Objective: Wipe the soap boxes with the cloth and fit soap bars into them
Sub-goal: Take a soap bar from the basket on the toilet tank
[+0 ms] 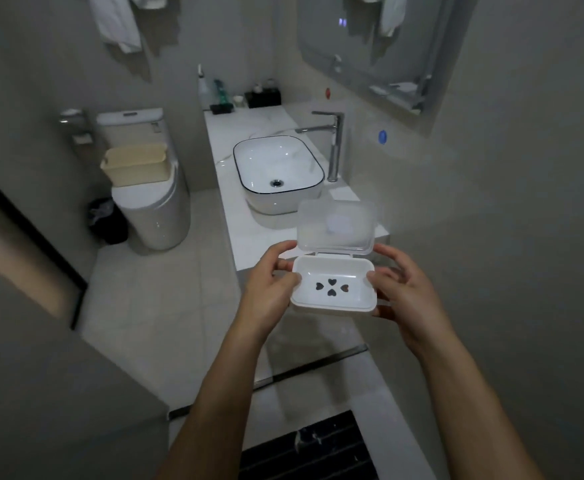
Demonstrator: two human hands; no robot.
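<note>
Left hand (pixel 272 282) and right hand (pixel 399 289) grip the open, empty soap box (pixel 334 289) by its ends above the desk (pixel 249 237) edge; keep it level while fetching the cloth.

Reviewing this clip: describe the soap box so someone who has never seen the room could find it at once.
Start at the white basin on the marble counter; just in front of it, both hands, left hand and right hand, hold the soap box in the air. It is white with a clear lid hinged open, and four heart-shaped holes mark its empty tray.
</note>
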